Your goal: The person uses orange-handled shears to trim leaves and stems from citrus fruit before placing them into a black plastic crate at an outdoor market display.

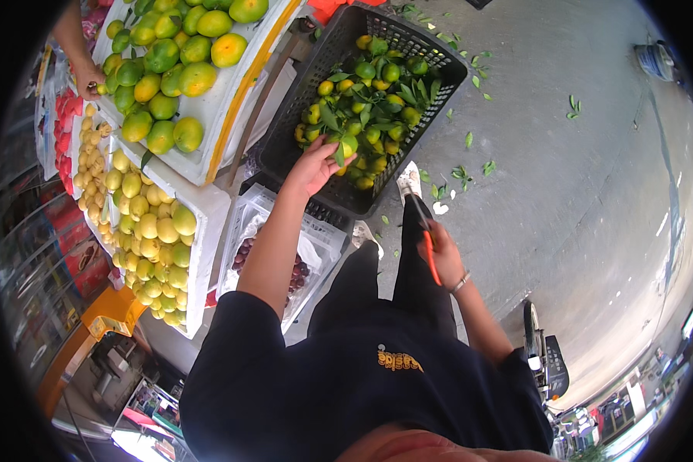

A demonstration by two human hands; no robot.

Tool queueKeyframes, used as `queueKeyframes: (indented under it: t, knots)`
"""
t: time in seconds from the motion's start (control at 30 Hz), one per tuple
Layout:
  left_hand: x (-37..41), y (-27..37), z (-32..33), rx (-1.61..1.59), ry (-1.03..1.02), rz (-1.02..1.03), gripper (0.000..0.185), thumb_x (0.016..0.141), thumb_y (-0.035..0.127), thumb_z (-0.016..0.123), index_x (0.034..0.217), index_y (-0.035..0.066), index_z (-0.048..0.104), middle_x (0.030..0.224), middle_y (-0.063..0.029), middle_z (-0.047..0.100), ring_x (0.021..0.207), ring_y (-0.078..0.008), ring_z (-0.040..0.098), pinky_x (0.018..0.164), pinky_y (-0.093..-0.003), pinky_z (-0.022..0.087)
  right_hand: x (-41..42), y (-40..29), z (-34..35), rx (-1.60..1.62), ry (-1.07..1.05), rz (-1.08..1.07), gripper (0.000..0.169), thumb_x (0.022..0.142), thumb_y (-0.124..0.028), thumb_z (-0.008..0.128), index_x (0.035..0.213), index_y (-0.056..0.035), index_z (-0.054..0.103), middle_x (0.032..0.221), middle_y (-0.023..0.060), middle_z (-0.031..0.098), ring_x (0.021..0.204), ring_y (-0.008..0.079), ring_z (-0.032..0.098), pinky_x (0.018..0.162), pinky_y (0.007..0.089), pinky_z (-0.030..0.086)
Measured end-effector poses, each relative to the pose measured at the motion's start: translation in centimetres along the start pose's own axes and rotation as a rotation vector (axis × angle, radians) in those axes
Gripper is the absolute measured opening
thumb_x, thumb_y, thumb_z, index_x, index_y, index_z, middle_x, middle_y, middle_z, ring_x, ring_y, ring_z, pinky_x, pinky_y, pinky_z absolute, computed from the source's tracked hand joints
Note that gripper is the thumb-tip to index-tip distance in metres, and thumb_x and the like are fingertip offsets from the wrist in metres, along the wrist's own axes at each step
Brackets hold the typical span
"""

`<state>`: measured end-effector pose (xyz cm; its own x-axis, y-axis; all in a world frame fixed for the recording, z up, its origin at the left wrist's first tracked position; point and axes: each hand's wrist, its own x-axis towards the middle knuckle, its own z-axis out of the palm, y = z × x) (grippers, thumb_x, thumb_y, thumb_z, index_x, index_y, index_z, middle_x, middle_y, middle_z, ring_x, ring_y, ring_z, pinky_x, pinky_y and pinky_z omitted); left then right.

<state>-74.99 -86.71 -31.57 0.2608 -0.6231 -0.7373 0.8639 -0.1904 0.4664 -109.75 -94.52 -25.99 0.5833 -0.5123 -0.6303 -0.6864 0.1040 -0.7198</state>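
My left hand (316, 166) holds a green-yellow citrus fruit (349, 145) with a leaf on it, over the near left part of a black plastic crate (289, 98). Inside the crate lie many small green and yellow citrus fruits (390, 73), leaves and stems still attached. In my right hand (443, 254), low beside my leg and apart from the crate, is a pair of shears (430, 258) with orange-red handles. Its slim metal blades point toward my shoe; motion blur hides whether they are spread.
Left stands a foam box (205, 130) of larger green-orange citrus, and nearer, a foam box (208, 231) of yellow-green fruit. A clear plastic crate (323, 242) holds dark grapes. Another person's hand (88, 79) touches fruit at upper left. Cut leaves (463, 176) litter the concrete floor.
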Motion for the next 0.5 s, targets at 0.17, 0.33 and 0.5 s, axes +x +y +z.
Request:
queueKeyframes:
  t: [0.17, 0.33, 0.5]
  knots:
    - [-5.7, 0.6, 5.1, -0.161, -0.205, -0.07, 0.039, 0.1, 0.02, 0.048, 0.129, -0.005, 0.048, 0.126, -0.0194, 0.056, 0.114, -0.0354, 0.057, 0.097, -0.0362, 0.053, 0.5, -8.2, -1.1, -0.106, 0.088, -0.166, 0.05, 0.078, -0.01, 0.066, 0.125, -0.0032, 0.051, 0.096, 0.0177, 0.057, 0.082, 0.0318, 0.061, 0.073, 0.0391, 0.051]
    - [-7.6, 0.8, 6.4, -0.293, -0.373, -0.227, 0.042, 0.099, 0.018, 0.049, 0.135, -0.003, 0.042, 0.132, -0.0163, 0.051, 0.117, -0.028, 0.056, 0.098, -0.0363, 0.052, -1.7, -11.8, -4.1, -0.179, 0.148, -0.242, 0.051, 0.076, -0.009, 0.067, 0.124, -0.002, 0.053, 0.094, 0.0178, 0.058, 0.081, 0.0314, 0.062, 0.072, 0.0383, 0.051]
    - [-10.3, 1.2, 9.2, 0.06, -0.318, -0.067, 0.036, 0.098, 0.011, 0.049, 0.132, 0.0, 0.045, 0.127, -0.0125, 0.056, 0.114, -0.0249, 0.059, 0.1, -0.0406, 0.049, -3.4, -14.5, -6.2, -0.519, 0.191, -0.319, 0.042, 0.078, -0.015, 0.065, 0.118, -0.0046, 0.057, 0.097, 0.019, 0.06, 0.091, 0.0366, 0.061, 0.082, 0.0427, 0.049]
